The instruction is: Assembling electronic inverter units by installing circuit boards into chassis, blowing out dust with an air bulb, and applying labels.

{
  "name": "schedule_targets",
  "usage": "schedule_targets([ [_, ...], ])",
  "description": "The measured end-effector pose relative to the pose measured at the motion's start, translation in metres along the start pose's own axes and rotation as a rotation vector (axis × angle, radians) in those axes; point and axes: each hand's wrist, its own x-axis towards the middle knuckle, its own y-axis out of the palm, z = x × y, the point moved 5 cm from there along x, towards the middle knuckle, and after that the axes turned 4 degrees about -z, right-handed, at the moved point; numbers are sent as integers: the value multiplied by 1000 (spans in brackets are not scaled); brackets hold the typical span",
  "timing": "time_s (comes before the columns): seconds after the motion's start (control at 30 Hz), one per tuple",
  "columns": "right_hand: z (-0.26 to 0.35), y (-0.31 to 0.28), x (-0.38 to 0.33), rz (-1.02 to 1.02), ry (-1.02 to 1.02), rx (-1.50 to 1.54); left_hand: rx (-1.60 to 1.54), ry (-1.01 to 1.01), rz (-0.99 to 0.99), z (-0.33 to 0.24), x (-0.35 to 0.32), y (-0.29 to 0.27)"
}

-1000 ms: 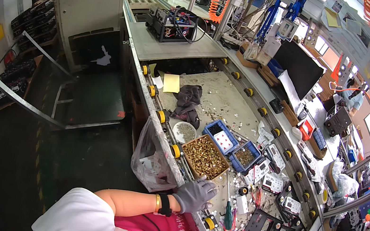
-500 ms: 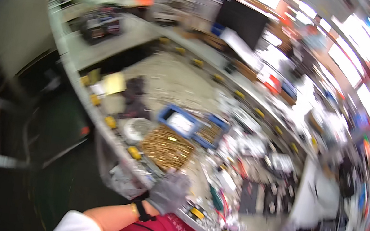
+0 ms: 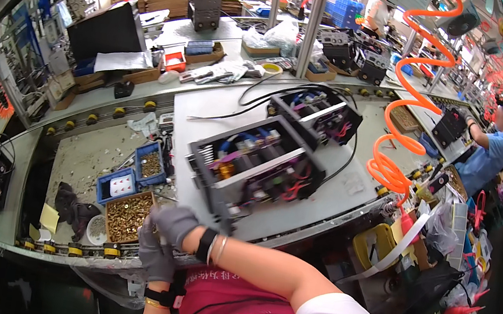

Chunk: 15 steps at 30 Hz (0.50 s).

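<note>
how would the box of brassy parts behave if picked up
The box is probably heavy for its size, since many shiny, seemingly metal parts fill it. It may spill if tilted, being open on top.

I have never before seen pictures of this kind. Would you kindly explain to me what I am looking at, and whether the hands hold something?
There is no robot here: these are a person's own hands in grey gloves. The view comes from a wide camera on the person's head, so straight edges look bent.

The left hand and right hand meet beside a box of brass-coloured parts. Whether they hold something cannot be seen.

Near the box are blue trays, a white bowl and a dark cloth. Two open units with wiring sit on a pale board.
</note>
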Motion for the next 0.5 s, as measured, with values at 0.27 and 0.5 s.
schedule_targets([
  [0.27,47,-140,-111,-651,-627,182,-830,-333,-182,37,46,-63],
  [0.5,-110,-157,-55,-625,-170,-26,-860,-521,-3,68,141,-138],
])
